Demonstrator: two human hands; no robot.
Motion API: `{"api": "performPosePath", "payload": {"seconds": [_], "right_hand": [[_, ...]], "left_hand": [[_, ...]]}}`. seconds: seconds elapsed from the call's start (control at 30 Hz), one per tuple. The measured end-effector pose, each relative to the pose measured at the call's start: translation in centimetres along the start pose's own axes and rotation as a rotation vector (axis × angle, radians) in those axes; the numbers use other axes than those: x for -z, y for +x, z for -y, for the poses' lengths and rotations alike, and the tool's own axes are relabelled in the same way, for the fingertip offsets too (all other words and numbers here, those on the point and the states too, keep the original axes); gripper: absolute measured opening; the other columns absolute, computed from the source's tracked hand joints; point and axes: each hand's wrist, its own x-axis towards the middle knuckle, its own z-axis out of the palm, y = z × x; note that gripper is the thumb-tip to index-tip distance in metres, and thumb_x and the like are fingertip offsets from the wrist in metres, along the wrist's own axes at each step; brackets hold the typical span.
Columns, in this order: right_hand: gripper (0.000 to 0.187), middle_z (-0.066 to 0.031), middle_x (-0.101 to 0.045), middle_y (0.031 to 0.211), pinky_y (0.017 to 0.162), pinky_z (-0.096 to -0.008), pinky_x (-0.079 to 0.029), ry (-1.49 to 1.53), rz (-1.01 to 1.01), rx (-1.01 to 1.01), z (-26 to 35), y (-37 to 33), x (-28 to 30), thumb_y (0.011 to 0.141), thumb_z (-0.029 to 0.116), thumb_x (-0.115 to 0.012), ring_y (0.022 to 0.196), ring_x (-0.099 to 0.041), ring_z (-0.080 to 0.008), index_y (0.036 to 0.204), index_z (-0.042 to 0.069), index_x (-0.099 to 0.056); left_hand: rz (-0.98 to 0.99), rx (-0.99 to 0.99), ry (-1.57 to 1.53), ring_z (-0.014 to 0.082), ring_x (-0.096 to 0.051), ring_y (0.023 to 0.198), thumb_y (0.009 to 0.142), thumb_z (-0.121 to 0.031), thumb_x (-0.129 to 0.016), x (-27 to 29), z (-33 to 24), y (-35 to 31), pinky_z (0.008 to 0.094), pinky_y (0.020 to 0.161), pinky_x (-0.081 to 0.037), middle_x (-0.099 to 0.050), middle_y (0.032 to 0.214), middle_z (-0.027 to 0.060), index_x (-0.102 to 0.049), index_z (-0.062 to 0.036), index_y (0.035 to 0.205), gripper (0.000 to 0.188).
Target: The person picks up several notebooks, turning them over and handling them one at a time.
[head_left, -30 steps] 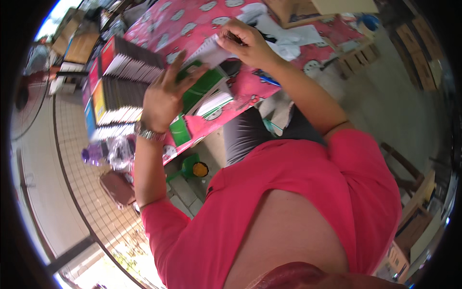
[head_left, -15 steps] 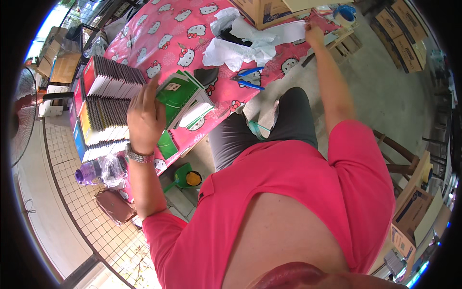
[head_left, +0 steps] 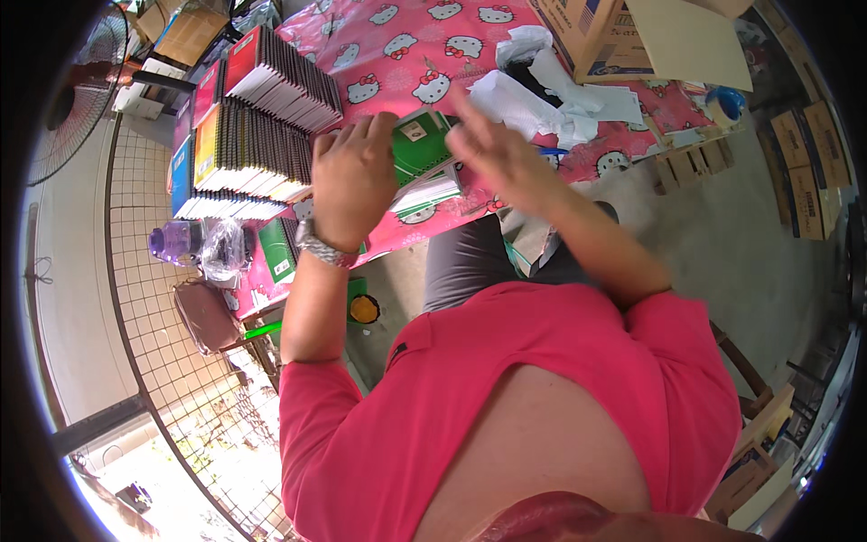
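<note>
Several green spiral notebooks (head_left: 421, 146) are stacked unevenly near the table's front edge, white page edges showing below the top one. My left hand (head_left: 357, 176), with a metal watch at the wrist, has its fingers bent around the left side of the top notebook; its thumb is hidden. On the right side, my right hand (head_left: 506, 167) is blurred by motion, fingers stretched out and apart, holding nothing. Left of my left hand rise tall stacks of spiral notebooks (head_left: 262, 149) with red, yellow and blue covers. Another green notebook (head_left: 278, 248) lies by my left wrist.
Crumpled white paper (head_left: 515, 101) lies on the pink patterned tablecloth (head_left: 388, 54), near an open cardboard box (head_left: 601, 41). Blue-handled pliers (head_left: 551, 152) are partly hidden behind my right hand. A purple bottle (head_left: 173, 242) and a brown pouch (head_left: 206, 314) sit at left, beside wire mesh.
My right hand has come from the white paper at the far right to the green notebooks. The view has shifted, and my left hand's fingers are now more bent.
</note>
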Motion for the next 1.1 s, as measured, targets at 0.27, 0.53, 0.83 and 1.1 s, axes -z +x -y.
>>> {"api": "performPosePath", "payload": {"seconds": [0.27,0.53,0.83,1.1], "right_hand": [[0.038,-0.0058,-0.05,0.082,0.074,-0.0303,-0.042,-0.095,0.105,0.139,0.0,3.1,1.0,0.105,0.027,-0.047,0.078,-0.051,-0.0159,0.132,0.004,-0.06],[0.024,-0.0054,-0.059,0.099,0.075,-0.0304,-0.048,-0.329,0.165,0.441,0.2,5.7,2.6,0.092,0.005,-0.064,0.086,-0.059,-0.0178,0.114,0.007,-0.071],[0.029,-0.0082,-0.06,0.092,0.072,-0.0273,-0.05,-0.3,0.4,0.322,1.0,5.8,3.3,0.092,-0.004,-0.057,0.081,-0.062,-0.0163,0.118,0.004,-0.068],[0.026,-0.0095,-0.063,0.082,0.067,-0.0343,-0.049,-0.433,0.241,0.407,1.5,5.4,2.7,0.095,0.005,-0.058,0.071,-0.062,-0.0249,0.12,0.006,-0.056]], "left_hand": [[-0.081,-0.03,-0.071,0.0315,-0.064,0.076,0.089,-0.012,-0.062,-0.4,0.6,0.2,0.0412,0.072,-0.046,-0.065,0.082,0.0093,-0.061,-0.0073,0.097,0.01],[-0.065,-0.065,-0.146,0.0315,-0.061,0.069,0.088,-0.015,-0.065,-0.1,0.2,0.3,0.0413,0.067,-0.045,-0.063,0.076,0.0095,-0.061,-0.0071,0.095,0.011],[-0.095,-0.103,-0.141,0.0288,-0.059,0.065,0.087,-0.017,-0.068,-0.1,0.5,-0.3,0.0389,0.065,-0.044,-0.061,0.073,0.0075,-0.062,-0.0074,0.096,0.014],[-0.168,-0.103,-0.104,0.0298,-0.062,0.078,0.087,-0.015,-0.067,-0.5,-1.1,0.3,0.0411,0.07,-0.046,-0.064,0.086,0.0091,-0.06,-0.007,0.107,0.022]]}}
